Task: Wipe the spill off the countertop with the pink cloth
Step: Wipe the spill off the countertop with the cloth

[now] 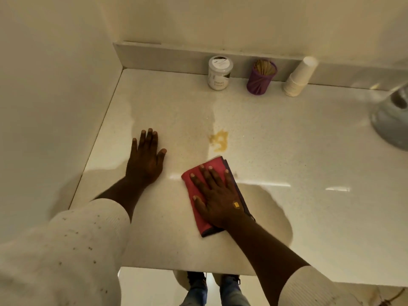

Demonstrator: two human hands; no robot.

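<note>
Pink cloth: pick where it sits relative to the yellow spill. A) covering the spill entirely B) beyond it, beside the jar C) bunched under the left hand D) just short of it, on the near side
D: the pink cloth lies flat under the right hand, its far edge just short of the still uncovered yellow spill.

My sleeves point(72, 246) are white ribbed knit, speckled with small dark flecks, pushed up my forearms. A small yellow sticker point(236, 204) marks my right hand point(217, 195). Blue jeans point(198, 292) show below.

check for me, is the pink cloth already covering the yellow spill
No, the pink cloth under the right hand lies just short of the yellow spill.
</note>
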